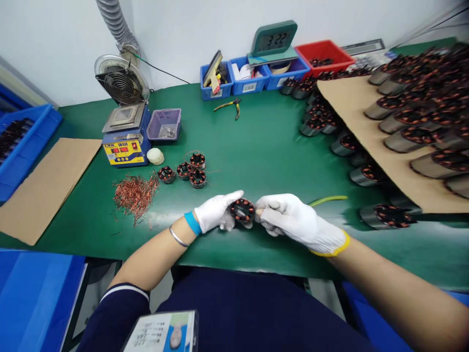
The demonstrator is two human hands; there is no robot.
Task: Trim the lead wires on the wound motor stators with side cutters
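The left hand (215,212) clasps a wound stator (245,203), best kept steady; the right hand (289,217) curls just beside it (whether pinching anything, I cannot tell).

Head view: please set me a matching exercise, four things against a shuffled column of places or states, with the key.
1. Pliers
2. Copper wire pieces
3. Digital clock
4. Left hand

A. Heaped in front of the blue-and-yellow machine
B. Holding a wound ring
C. Displaying 3 22
D. Lying with handles spread

Pairs: 1-D, 2-A, 3-C, 4-B
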